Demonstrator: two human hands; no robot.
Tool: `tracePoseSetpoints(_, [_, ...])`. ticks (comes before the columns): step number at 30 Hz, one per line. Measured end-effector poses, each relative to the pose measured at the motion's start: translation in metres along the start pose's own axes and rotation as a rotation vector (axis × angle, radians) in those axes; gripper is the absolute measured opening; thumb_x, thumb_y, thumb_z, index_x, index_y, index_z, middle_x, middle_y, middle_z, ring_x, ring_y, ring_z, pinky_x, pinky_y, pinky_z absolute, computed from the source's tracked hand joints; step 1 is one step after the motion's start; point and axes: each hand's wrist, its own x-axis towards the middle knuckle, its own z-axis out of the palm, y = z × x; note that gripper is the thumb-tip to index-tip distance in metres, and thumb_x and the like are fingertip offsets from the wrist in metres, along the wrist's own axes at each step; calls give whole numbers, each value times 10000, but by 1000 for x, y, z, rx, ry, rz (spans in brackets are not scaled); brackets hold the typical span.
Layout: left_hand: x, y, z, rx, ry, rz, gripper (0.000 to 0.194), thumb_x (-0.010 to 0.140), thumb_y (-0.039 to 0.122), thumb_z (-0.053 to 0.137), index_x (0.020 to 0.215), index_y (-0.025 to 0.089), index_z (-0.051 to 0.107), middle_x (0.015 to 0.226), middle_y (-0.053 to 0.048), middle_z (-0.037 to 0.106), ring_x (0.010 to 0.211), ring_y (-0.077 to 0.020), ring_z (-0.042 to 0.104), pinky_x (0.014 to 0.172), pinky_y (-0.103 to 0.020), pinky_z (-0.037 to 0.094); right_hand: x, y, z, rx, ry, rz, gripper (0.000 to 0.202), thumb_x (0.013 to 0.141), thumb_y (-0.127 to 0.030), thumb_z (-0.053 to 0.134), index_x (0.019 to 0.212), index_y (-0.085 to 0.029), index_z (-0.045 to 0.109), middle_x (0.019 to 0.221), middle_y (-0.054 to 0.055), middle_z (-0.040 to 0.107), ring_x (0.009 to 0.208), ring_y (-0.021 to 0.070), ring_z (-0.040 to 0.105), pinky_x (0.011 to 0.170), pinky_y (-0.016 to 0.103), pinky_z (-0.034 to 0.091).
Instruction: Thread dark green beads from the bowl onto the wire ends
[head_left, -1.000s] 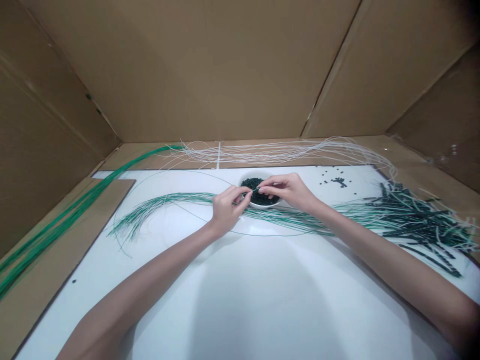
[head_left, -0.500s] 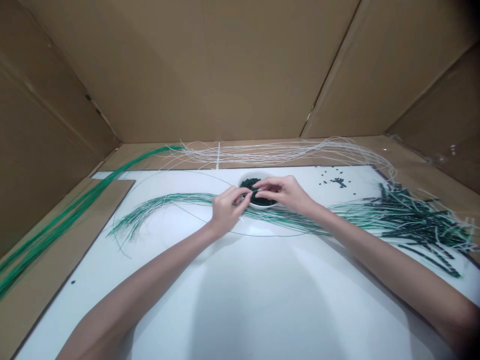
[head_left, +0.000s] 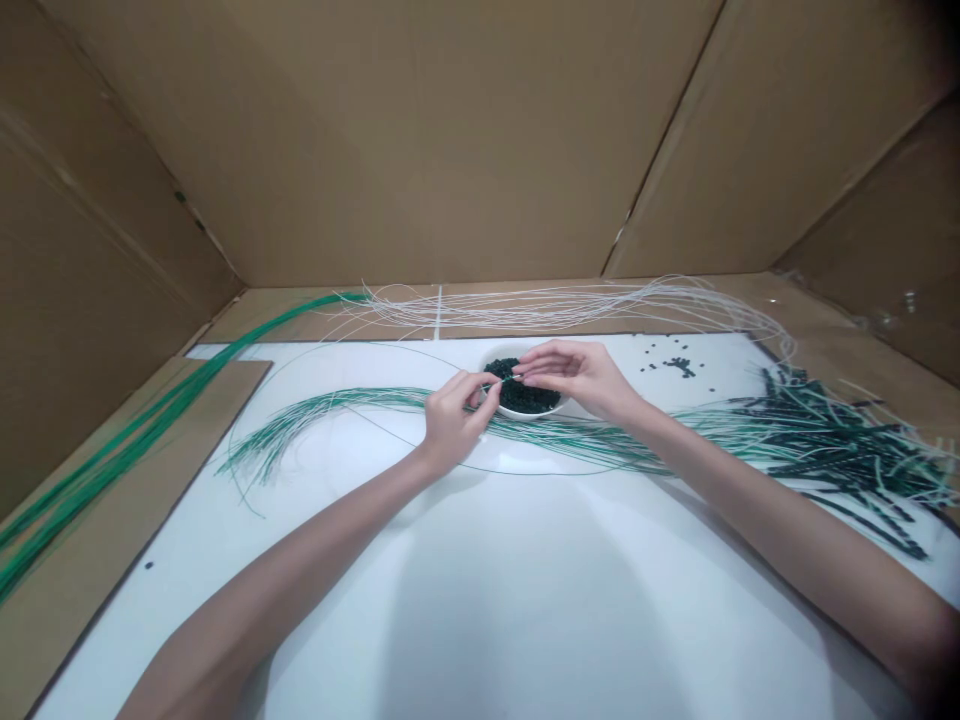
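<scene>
My left hand (head_left: 457, 412) pinches a thin green string between thumb and index finger, over the left side of a white bowl (head_left: 526, 414). Dark green beads (head_left: 529, 396) fill the bowl. Close to those fingertips, my right hand (head_left: 589, 380) is closed in a pinch above the beads, where a short light piece shows that looks like the string's end. Whether a bead sits on it is too small to tell. Below both wrists a bundle of green strings (head_left: 375, 397) runs across the white tabletop, passing in front of the bowl.
At the right lies a heap of strings threaded with dark beads (head_left: 847, 435). Loose beads (head_left: 679, 367) are scattered behind it, and a single bead (head_left: 148, 565) lies at left. White strings (head_left: 525, 307) and a green bundle (head_left: 172, 395) stretch along the back and left. Cardboard walls (head_left: 420, 140) enclose the table.
My right hand has shifted slightly right, and its fingertips stand a little farther from the left ones. The dark bit between the fingertips has given way to a thin light-green piece.
</scene>
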Motion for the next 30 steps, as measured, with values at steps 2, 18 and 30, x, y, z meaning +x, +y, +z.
tracePoseSetpoints(2, [0,0,0,-1,-1,2,133,806,253,516,799,163,614,556,37,438,501,-62,404,529,-175,351,0,0,1,3,14,3,299,607,-327,706,835,-151,626,852,68,694,823,199,654,852,381,490])
tracePoseSetpoints(18, [1,1,-1,-5,-7,30,114,801,228,524,787,158,613,559,34,456,501,-60,395,542,-175,354,-1,1,2,101,45,34,283,598,-321,715,802,-142,636,779,63,697,756,195,662,710,332,553])
tracePoseSetpoints(30, [1,1,-1,14,-25,41,116,792,217,535,782,148,627,546,36,451,501,-58,403,531,-171,341,-2,0,5,6,50,23,265,620,-327,689,793,-131,645,737,55,688,705,181,656,671,309,549])
